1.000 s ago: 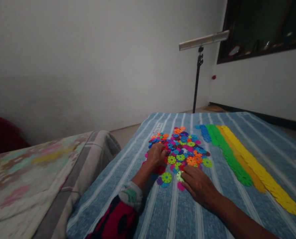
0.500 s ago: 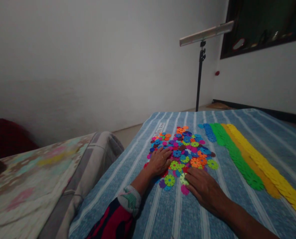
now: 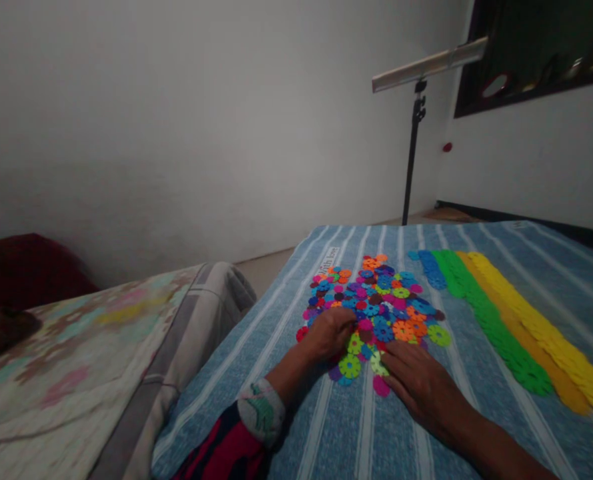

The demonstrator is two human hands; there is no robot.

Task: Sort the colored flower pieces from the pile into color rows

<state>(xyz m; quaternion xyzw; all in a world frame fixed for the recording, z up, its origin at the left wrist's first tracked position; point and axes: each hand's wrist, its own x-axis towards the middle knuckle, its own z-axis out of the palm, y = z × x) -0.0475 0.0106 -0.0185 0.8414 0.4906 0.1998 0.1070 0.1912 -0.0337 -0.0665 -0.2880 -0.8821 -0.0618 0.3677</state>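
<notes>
A heap of notched, flower-shaped plastic discs (image 3: 382,328) in mixed colours lies on a blue striped cloth (image 3: 391,440). My left hand (image 3: 330,331) is over the near left side of the heap, its fingers curled down and closed among the discs; whatever they grip is hidden. At the near right edge, my right hand (image 3: 416,375) rests with fingers stretched out, touching a pale green disc (image 3: 378,363). A pink disc (image 3: 381,385) lies just beside its fingertips. On the right, overlapping discs form rows: blue (image 3: 432,270), green (image 3: 496,333), orange (image 3: 536,353) and yellow (image 3: 546,327).
To the left stands a second surface with a flowered cover (image 3: 96,340) and a grey striped edge, across a gap from the blue cloth. Behind are a black stand (image 3: 410,167) with a long light bar, a white wall and a dark window (image 3: 541,53).
My left hand has gone from lying spread on the discs to curled fingers in the heap. My right hand stays at the near edge. The view has shifted slightly left.
</notes>
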